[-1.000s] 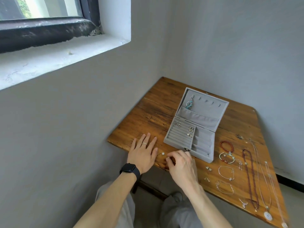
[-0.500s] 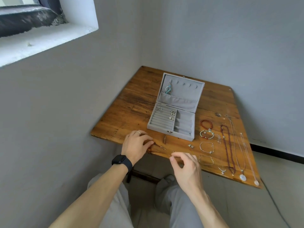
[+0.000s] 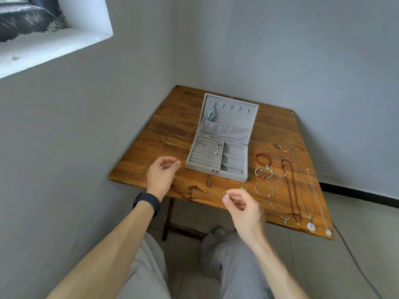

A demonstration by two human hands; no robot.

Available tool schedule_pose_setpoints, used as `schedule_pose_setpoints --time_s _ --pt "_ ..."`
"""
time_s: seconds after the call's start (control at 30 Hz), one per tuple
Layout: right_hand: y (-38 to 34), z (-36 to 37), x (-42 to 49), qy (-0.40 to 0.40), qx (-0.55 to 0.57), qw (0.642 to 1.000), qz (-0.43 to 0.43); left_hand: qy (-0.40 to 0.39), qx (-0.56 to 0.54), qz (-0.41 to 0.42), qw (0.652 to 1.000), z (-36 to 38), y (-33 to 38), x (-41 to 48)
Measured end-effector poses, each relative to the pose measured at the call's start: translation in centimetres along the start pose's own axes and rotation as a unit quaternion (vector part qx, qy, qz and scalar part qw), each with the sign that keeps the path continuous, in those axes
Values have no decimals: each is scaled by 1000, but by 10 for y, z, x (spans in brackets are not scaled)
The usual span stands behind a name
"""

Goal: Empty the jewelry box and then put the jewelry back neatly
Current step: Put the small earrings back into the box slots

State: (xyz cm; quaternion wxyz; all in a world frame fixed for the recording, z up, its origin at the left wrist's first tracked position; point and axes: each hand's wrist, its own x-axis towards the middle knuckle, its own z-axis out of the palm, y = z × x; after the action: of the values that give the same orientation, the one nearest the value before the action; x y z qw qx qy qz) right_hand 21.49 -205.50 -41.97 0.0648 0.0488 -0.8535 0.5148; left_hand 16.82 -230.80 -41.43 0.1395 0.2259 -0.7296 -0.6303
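At right hand (image 3: 244, 207): earring (image 3: 226, 197), post leftward

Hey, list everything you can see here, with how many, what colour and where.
table: one, brown wood, in the room's corner.
jewelry box: one, grey, open, mid-table.
pendant: one, teal, hanging in the lid.
earrings: a few, silvery, in the box's left section.
bracelets: four, red-beaded and silver, right of the box.
necklaces: three, one dark red, two thin chains, far right.
left hand: one, fingers curled above the table, black watch at the wrist.
right hand: one, pinching a pearl earring near the front edge.
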Motion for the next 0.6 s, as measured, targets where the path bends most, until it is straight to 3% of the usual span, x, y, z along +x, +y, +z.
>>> schedule_pose_setpoints --time_s 0.13,0.3,0.47,0.6 --pt "-4 2 20 -21 -16 1000 -10 10 10 -16 1000 -8 -7 8" --pt "-14 9 74 -48 -79 994 -62 -35 63 18 997 -5 -18 11" --pt "-26 26 138 -39 -188 969 -156 -39 102 42 993 -3 -23 15" --pt "-29 41 171 -53 -244 954 -168 -43 119 59 990 -3 -24 15"
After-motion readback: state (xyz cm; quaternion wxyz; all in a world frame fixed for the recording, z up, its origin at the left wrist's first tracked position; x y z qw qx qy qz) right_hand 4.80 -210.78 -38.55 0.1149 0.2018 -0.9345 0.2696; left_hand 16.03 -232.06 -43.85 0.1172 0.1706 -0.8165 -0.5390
